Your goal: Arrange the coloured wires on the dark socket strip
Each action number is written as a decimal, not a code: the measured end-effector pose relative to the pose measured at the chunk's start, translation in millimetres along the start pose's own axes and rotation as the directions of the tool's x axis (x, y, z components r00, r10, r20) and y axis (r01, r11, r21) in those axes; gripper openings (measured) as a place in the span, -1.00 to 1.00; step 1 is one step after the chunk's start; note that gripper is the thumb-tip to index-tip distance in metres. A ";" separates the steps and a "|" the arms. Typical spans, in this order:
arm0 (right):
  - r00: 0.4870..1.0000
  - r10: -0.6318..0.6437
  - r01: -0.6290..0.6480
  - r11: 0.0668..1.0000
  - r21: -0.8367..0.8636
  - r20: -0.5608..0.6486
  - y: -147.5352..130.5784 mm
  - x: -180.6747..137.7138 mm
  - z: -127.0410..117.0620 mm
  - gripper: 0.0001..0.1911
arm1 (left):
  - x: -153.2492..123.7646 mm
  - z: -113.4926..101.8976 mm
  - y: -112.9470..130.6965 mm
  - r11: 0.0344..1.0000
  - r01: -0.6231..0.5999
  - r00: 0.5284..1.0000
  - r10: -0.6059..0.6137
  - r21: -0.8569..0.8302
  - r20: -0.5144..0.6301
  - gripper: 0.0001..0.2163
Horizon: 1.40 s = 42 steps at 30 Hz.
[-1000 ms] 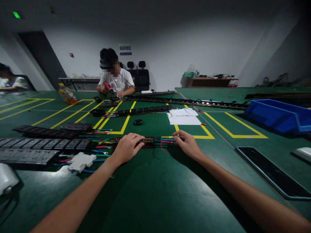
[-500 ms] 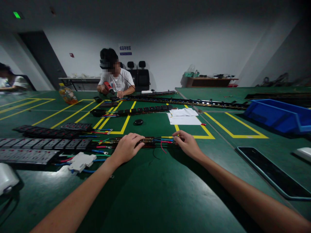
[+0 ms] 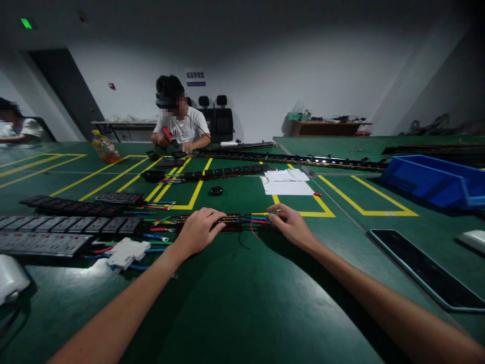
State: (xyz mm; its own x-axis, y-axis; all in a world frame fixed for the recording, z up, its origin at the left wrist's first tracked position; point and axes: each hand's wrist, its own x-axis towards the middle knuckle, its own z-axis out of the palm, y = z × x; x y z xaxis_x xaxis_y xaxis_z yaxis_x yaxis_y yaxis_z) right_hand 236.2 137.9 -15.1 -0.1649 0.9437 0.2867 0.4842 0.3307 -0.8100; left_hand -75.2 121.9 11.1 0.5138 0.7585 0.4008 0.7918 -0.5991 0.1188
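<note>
My left hand (image 3: 197,230) lies over a dark strip with brass-coloured bars (image 3: 232,219), its fingers gripping across the middle of it. Out of the strip's right end come several coloured wires (image 3: 258,220), yellow, blue and red, with a thin red wire curling toward me. At the wires' ends is my right hand (image 3: 291,225), thumb and forefinger bent around the tips; the exact contact is too small to see. Left of my left hand lie power socket strips (image 3: 68,225) with lugged wires. A white plastic part (image 3: 129,253) rests on the wires nearest me.
White papers (image 3: 286,183) and a round black object (image 3: 216,190) lie beyond my hands. On the right are a phone (image 3: 424,268) and a blue bin (image 3: 435,182). Across the green table, a co-worker (image 3: 182,121) holds a red power tool over a long strip.
My right hand's fingertips have shifted very slightly left along the wires. My left hand stays in place on the strip.
</note>
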 end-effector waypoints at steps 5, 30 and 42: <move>0.996 -0.073 0.075 0.997 -0.030 0.046 -1.5 -0.7 -0.5 -0.64 | 0.4 -1.1 0.9 1.000 0.006 1.000 -0.006 -0.002 0.006 -0.74; 0.954 -0.287 0.300 0.925 -0.234 0.088 5.8 10.3 7.4 -0.72 | 1.9 0.5 -0.8 1.000 0.014 1.000 -0.014 -0.007 0.012 -0.74; 0.908 -0.380 0.419 0.806 -0.419 0.177 -7.9 16.3 14.5 -0.74 | 0.4 2.2 -2.4 1.000 -0.001 1.000 0.001 -0.022 -0.013 -0.75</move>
State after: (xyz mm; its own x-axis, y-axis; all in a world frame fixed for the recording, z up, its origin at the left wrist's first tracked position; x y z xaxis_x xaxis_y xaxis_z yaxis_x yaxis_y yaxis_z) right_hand 217.3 150.7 -11.4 -0.4857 0.7323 0.4774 0.6814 0.6592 -0.3179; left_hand -76.1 124.2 8.9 0.5104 0.7545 0.4126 0.7835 -0.6057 0.1385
